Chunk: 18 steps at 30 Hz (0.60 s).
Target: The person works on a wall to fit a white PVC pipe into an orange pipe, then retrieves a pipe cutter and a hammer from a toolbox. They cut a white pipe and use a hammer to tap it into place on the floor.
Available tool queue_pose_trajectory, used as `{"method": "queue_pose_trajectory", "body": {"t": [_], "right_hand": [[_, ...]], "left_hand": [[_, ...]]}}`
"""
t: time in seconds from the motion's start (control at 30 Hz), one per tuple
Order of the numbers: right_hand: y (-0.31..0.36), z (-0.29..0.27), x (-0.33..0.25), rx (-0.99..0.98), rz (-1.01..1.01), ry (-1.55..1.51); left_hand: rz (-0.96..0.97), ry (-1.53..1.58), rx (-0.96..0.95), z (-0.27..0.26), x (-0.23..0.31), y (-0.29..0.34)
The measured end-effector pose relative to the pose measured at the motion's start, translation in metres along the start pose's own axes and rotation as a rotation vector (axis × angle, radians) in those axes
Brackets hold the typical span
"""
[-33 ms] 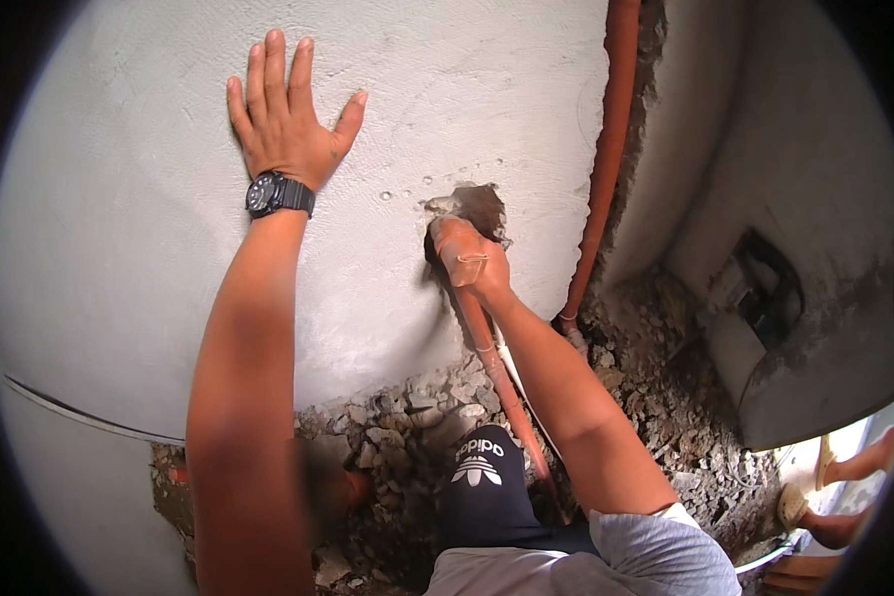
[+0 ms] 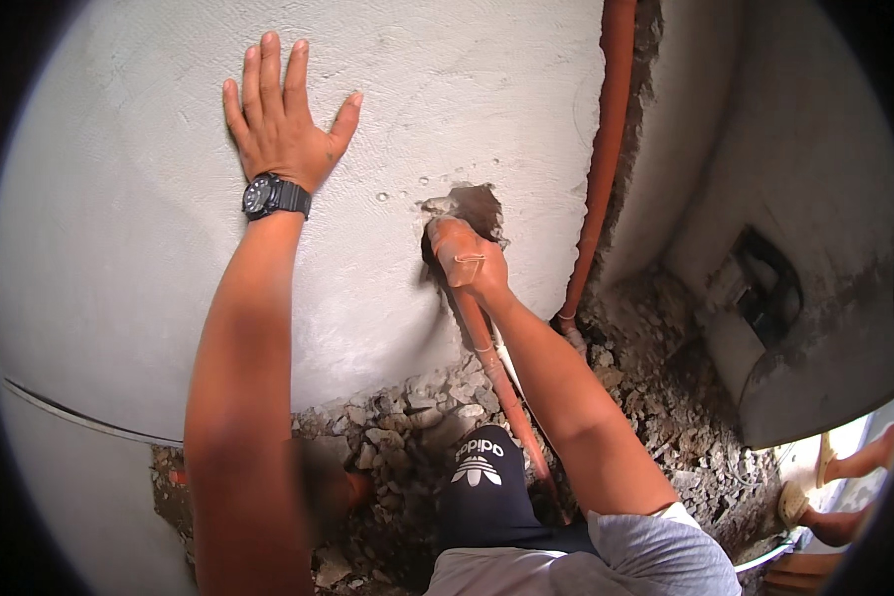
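Note:
My left hand (image 2: 286, 139) lies flat against the pale plastered wall (image 2: 367, 298), fingers spread, a black watch (image 2: 273, 196) on the wrist. Lower and to the right, my right hand (image 2: 489, 270) is closed around the upper end of an orange plastic pipe, where an orange pipe fitting (image 2: 455, 238) meets a rough hole (image 2: 479, 207) broken in the wall. From there the orange pipe (image 2: 506, 397) slants down toward my leg. Most of the right fingers are hidden behind the fitting.
Another orange pipe (image 2: 604, 169) runs up a chiselled groove at the right. A thin white pipe (image 2: 511, 366) lies beside the slanting one. Broken rubble (image 2: 397, 437) covers the ground. A curved grey panel with a dark opening (image 2: 769, 288) stands right; another person's feet (image 2: 834, 521) show lower right.

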State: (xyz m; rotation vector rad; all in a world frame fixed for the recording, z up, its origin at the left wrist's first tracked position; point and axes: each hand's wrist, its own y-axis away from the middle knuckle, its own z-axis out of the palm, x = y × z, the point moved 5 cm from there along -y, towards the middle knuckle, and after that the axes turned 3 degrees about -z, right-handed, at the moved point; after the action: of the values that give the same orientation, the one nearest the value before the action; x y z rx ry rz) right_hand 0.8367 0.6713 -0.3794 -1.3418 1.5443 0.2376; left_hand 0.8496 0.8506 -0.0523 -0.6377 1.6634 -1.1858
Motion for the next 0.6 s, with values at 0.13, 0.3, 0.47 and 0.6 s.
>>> {"method": "queue_pose_trajectory", "body": {"t": [0.13, 0.3, 0.47, 0.6], "right_hand": [[-0.001, -0.013, -0.016, 0.016, -0.021, -0.201], [0.003, -0.006, -0.017, 0.034, 0.078, -0.867], [0.004, 0.018, 0.003, 0.032, 0.044, -1.249], [0.011, 0.018, 0.010, 0.115, 0.034, -0.597]], "left_hand": [[0.004, -0.011, 0.008, 0.003, -0.004, -0.002], [0.030, 0.001, 0.040, 0.003, -0.003, -0.001], [0.049, 0.005, 0.062, 0.003, 0.000, -0.002], [0.036, 0.019, 0.042, 0.002, 0.001, -0.003]]}}
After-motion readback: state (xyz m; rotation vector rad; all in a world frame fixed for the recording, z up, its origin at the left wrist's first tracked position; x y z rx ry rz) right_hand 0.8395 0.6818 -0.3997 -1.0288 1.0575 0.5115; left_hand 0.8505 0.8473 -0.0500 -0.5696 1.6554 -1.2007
